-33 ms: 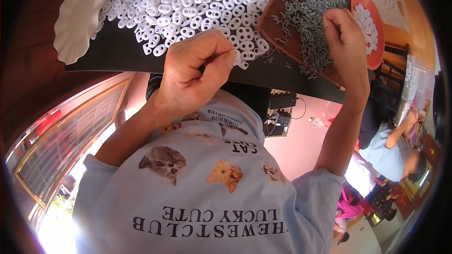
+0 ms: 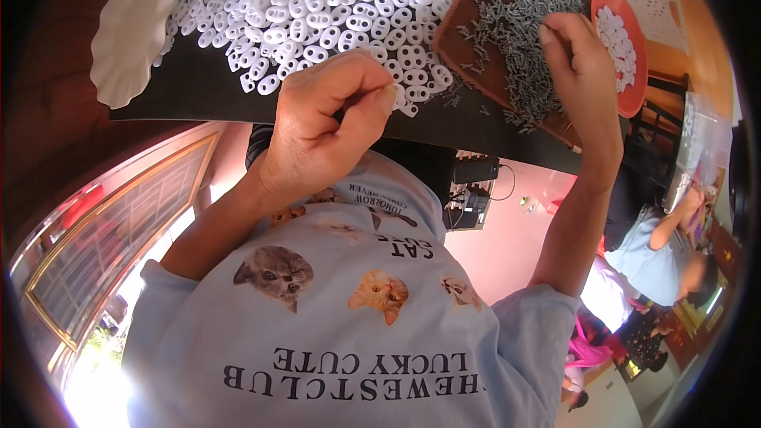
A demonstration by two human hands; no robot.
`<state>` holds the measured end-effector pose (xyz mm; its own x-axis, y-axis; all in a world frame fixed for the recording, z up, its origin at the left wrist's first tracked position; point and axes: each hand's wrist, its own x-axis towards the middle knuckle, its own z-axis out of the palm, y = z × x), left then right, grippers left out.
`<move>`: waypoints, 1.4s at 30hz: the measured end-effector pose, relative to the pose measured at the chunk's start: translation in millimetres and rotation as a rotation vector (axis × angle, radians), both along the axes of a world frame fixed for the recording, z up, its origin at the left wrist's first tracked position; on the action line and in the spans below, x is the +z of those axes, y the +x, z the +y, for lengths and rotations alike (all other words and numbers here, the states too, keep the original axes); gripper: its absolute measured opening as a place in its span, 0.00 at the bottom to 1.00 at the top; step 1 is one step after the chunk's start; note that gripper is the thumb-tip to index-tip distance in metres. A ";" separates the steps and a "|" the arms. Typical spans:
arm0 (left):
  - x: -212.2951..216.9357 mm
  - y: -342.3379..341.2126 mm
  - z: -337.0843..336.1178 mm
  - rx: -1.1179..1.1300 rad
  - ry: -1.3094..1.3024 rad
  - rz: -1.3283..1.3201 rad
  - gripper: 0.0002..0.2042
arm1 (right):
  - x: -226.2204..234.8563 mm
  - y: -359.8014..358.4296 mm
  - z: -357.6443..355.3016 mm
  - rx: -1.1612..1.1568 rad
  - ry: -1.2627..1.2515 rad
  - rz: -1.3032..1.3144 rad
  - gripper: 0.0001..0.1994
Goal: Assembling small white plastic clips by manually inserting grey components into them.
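My left hand (image 2: 329, 119) is closed in a pinch in front of a heap of white plastic two-hole pieces (image 2: 317, 8). Its thumb and index tips meet at the heap's near right edge; what they hold, if anything, is too small to make out. Over a pile of small grey screws (image 2: 519, 47), my right hand (image 2: 585, 71) has its thumb and index finger curled together. Whatever lies between those tips cannot be told. The screws rest on a brown mat or tray (image 2: 468, 47), some spilling onto the dark table.
On the right, a red plate (image 2: 636, 91) carries more white pieces. A cream scalloped dish (image 2: 131, 36) is at the table's left end. Below the black table edge (image 2: 515, 150) sits a dark device (image 2: 476, 170) with a cable. Another person (image 2: 654, 250) is at the far right.
My right hand has shifted very slightly up and left over the screws. The left hand stays nearly still.
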<state>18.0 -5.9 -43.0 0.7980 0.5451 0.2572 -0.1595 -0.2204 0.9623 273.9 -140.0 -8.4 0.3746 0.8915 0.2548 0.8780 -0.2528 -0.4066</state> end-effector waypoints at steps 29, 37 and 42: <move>22.7 -3.9 -4.0 -0.061 -0.566 0.112 0.07 | 2.4 0.1 1.4 -0.134 0.097 0.105 0.08; 20.7 -5.0 -7.8 -0.038 -0.524 0.143 0.07 | -2.5 -11.6 -10.9 -0.036 -0.166 -0.125 0.04; 21.0 -8.2 -3.9 -0.089 -0.519 0.155 0.07 | -0.2 -0.6 -8.0 -0.035 -0.070 0.049 0.05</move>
